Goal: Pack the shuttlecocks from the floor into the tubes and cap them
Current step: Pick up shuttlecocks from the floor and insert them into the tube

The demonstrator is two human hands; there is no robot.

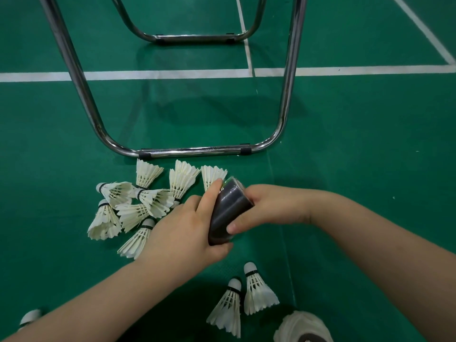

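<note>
A dark tube (pixel 227 211) is held above the green floor, tilted with its far end toward the chair. My left hand (pixel 182 230) wraps its lower part, and my right hand (pixel 266 206) grips the upper end from the right. Whether a cap sits on that end I cannot tell. Several white feather shuttlecocks (pixel 138 206) lie in a loose pile left of my hands. Two more shuttlecocks (pixel 244 297) lie close to me, below the tube. Another shuttlecock (pixel 30 317) peeks out at the bottom left, behind my left forearm.
A chrome tube chair frame (pixel 195 151) stands just beyond the pile, its front bar on the floor. White court lines (pixel 172 74) cross the floor farther off. A white shoe (pixel 303 327) shows at the bottom edge.
</note>
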